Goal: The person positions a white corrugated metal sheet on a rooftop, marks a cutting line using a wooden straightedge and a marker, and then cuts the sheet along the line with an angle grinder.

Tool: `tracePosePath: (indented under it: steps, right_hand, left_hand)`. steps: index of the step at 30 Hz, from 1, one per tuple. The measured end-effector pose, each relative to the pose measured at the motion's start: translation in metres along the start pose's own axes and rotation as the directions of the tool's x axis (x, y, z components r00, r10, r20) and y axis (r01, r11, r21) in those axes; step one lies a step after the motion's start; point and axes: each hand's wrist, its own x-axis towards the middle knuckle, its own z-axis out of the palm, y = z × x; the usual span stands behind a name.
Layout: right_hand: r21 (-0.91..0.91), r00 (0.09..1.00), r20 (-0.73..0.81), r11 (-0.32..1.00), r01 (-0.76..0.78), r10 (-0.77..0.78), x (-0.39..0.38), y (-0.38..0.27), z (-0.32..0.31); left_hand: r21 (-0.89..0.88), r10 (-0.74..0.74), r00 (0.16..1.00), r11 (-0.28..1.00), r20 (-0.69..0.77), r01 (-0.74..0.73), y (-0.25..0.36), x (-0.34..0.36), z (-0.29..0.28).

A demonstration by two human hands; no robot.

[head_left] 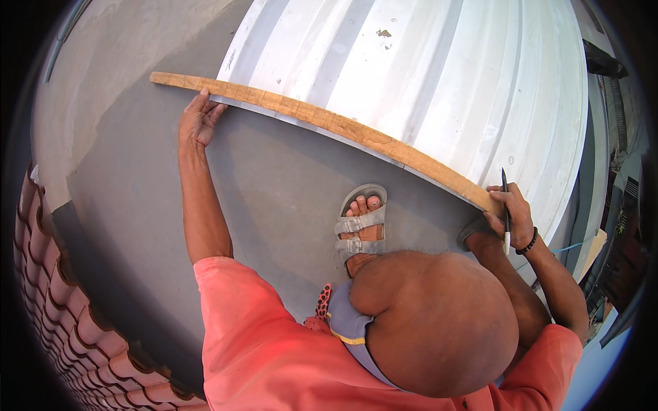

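Observation:
A long wooden batten [343, 128] lies across the near edge of a white ribbed metal sheet [439, 55], its left end sticking out past the sheet. My left hand [199, 122] pinches the batten and the sheet's edge close to the sheet's left corner, thumb on the wood and fingers underneath. At the batten's right end, my right hand [513, 209] is closed round the wood. Between its fingers stands a slim black-and-white marking pencil [506, 241], dark pointed end up. The right fingertips are partly hidden.
Grey concrete floor [267, 185] lies under my sandalled foot [363, 222]. Reddish roof tiles [89, 329] run along the lower left. A thin pipe [60, 41] is at the upper left. Dark clutter [620, 253] and a thin blue cord [572, 246] lie at the right.

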Motion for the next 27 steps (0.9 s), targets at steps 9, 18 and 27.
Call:
tracePosePath:
  steps: [9, 18, 27]
  right_hand:
    - [0.011, 1.000, -0.007, 1.000, -0.008, 0.008, 0.0003, -0.0030, 0.0002]
    - [0.020, 1.000, -0.012, 1.000, -0.011, 0.012, -0.0009, 0.0001, 0.0013]
    - [0.009, 1.000, -0.003, 1.000, -0.015, 0.015, -0.0008, -0.0006, 0.0014]
  left_hand:
    - [0.005, -0.002, 1.000, 1.000, -0.031, 0.002, 0.0013, -0.0031, 0.0033]
    - [0.013, -0.001, 0.999, 1.000, -0.037, 0.002, -0.0003, -0.0005, 0.0023]
    - [0.001, -0.007, 1.000, 1.000, -0.013, 0.007, -0.0015, 0.0020, -0.0031]
